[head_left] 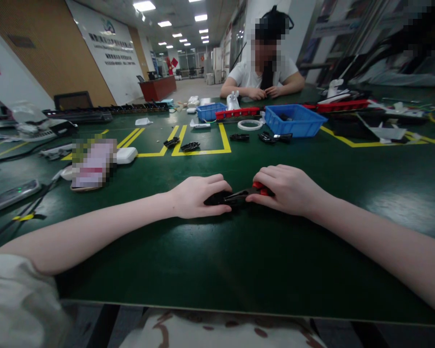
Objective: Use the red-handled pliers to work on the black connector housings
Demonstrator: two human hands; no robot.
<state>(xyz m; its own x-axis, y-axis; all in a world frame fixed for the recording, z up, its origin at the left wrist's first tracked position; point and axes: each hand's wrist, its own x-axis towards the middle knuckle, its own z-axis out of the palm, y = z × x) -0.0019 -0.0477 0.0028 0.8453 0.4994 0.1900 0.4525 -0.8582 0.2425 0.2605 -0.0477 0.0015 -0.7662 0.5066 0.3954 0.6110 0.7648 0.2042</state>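
Observation:
My left hand [194,197] is closed around a small black plastic part [216,198], its fingers and thumb covering much of it. My right hand [290,189] grips red-handled pliers [258,185]. Their dark jaws point left and meet the right end of the black part; whether they bite on it I cannot tell. Both hands are just above the green table [217,261], near its middle. Beyond them lie several similar black parts, one of them a black piece [190,146] inside the yellow tape lines.
A blue bin [293,126] with dark pieces inside stands at the back right, beside a white tape roll [250,125]. To the left lie a phone [94,164], a white case [126,155] and cables. Across the table sits another person [253,72], hands together.

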